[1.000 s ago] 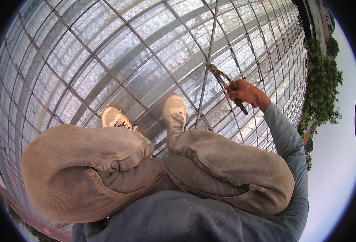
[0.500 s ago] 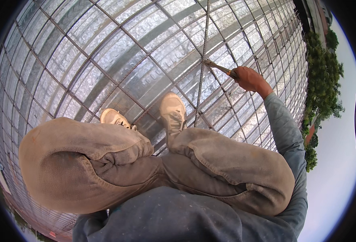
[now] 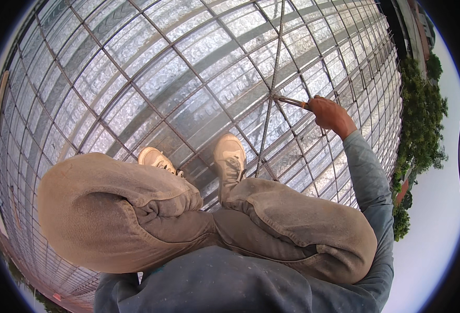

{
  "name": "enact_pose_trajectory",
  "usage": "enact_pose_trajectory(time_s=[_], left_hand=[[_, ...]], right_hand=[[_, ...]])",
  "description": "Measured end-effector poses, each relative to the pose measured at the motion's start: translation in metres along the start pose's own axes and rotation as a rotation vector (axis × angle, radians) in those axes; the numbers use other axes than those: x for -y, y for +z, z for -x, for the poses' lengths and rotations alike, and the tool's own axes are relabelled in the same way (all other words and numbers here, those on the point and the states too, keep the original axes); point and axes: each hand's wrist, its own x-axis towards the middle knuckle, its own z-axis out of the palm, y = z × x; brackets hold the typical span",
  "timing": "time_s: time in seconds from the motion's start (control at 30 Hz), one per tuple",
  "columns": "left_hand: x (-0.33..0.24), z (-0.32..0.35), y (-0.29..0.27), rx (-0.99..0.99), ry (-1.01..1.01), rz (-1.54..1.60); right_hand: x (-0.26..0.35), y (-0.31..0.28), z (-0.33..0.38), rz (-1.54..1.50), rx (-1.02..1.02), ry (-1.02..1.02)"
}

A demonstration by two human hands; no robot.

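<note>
My right hand [image 3: 332, 115] is closed round the handles of a pair of pincers [image 3: 292, 101], with an orange part showing by the fingers. Their jaws touch a crossing of the steel bar grid, where a thicker ribbed rebar [image 3: 277, 57] runs across the thinner bars of the mesh [image 3: 193, 70]. Any wire in the jaws is too small to make out. My left hand is out of sight; only the upper part of that sleeve shows beside my body.
Ridged galvanized metal decking [image 3: 209, 107] lies under the mesh. My two tan shoes [image 3: 230, 156] stand among the bars, with my bent knees above them. Past the deck's right edge are green trees [image 3: 420, 115] and sky.
The pincers have turned slightly in my right hand, their jaws staying at the same bar crossing. The whole view has shifted a little, so the mesh and shoes sit lower and further right.
</note>
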Motion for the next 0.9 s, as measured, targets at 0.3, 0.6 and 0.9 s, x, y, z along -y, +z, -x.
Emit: enact_pose_trajectory(time_s=[0.3,0.6,0.9], left_hand=[[-0.037,-0.013,0.013,-0.102,-0.074,0.035],[-0.046,-0.004,0.016,-0.135,-0.193,-0.014],[-0.02,-0.035,-0.019,-0.04,-0.288,-0.072]], right_hand=[[-0.056,0.02,0.011,-0.5,0.484,0.162],[0.007,0.066,-0.011,-1.514,-0.405,0.266],[0.1,0.089,-0.038,-1.295,-0.556,0.287]])
